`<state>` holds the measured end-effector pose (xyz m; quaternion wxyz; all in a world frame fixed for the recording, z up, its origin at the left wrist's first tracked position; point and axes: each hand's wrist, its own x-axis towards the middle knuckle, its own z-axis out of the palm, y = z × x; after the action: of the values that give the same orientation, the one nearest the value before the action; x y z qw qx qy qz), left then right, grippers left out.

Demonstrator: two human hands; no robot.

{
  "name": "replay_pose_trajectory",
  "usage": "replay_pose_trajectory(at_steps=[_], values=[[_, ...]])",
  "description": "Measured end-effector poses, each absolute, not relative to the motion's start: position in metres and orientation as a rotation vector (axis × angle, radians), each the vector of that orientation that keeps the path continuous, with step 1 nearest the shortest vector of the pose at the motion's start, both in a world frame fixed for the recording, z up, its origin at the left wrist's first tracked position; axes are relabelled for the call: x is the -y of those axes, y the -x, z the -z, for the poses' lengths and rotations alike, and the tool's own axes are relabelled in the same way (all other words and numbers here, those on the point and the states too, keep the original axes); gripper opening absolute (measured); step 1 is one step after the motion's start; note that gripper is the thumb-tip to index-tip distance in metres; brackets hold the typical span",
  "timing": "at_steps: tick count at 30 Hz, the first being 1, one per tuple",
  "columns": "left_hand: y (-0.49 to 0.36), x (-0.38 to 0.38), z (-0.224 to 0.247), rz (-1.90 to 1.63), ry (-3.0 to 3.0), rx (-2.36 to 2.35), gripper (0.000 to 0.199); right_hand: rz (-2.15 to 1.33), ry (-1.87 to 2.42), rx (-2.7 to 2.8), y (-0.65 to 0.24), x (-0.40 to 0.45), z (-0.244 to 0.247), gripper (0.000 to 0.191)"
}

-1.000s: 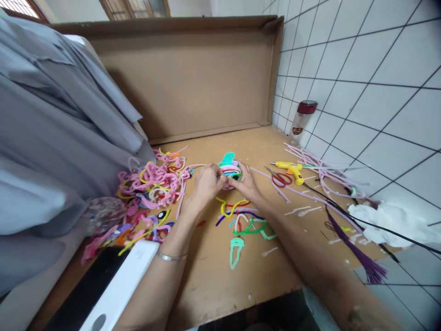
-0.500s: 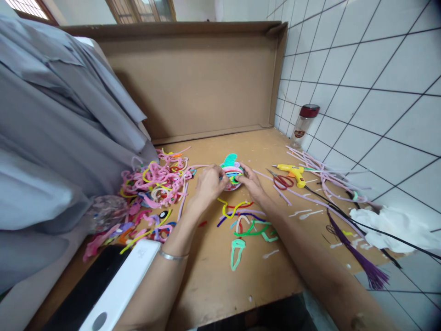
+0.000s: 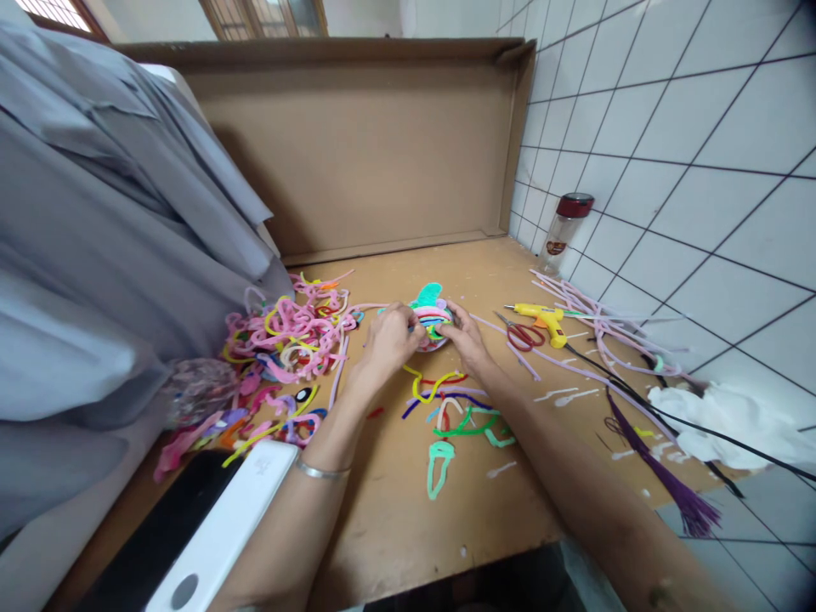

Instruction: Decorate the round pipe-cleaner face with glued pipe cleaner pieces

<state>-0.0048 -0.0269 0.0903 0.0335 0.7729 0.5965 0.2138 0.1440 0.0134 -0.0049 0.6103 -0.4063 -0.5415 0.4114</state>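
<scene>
No text, brand or number can be read anywhere. The bottle at the far right bears a small, dark brownish-red label low on its clear side, beneath the red lid, and the lighter marks in it are too small and blurred to make out as letters or a picture. The white bar at the near left carries a faint grey mark close to its far end and a grey disc towards its near end; whether the faint mark is lettering or a logo cannot be told.
</scene>
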Motion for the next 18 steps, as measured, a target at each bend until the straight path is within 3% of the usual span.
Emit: replay_pose_trajectory(at_steps=[18], values=[[-0.0004, 0.0259, -0.0844, -0.713, -2.343, -1.869, 0.016, -1.144, 0.86, 1.175, -0.1447, -0.0082, -0.0019, 0.063]])
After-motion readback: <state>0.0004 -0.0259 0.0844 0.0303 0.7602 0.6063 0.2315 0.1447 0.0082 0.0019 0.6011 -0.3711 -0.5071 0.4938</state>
